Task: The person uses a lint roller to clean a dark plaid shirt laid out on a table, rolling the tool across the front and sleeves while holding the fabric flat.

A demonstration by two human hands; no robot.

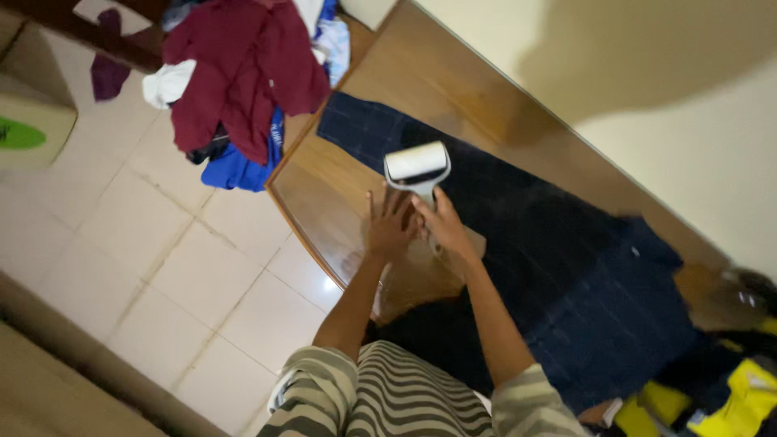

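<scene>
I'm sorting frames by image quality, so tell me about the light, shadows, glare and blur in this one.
Head view: tilted, dim, warm indoor light. A broad soft shadow falls across the pale wall. Glare shows on the wooden table near its edge and on the floor tile beside it. The dark garment loses detail; the right edge is blurred. The right hand, holding the white handheld steamer, and the left hand are fairly sharp.

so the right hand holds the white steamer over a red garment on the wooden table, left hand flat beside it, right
Not quite: the garment under the steamer is dark navy, not red. The head view shows the right hand holding the white steamer over it on the wooden table, with the left hand flat beside it. The red clothing lies in a pile off the table.
</scene>
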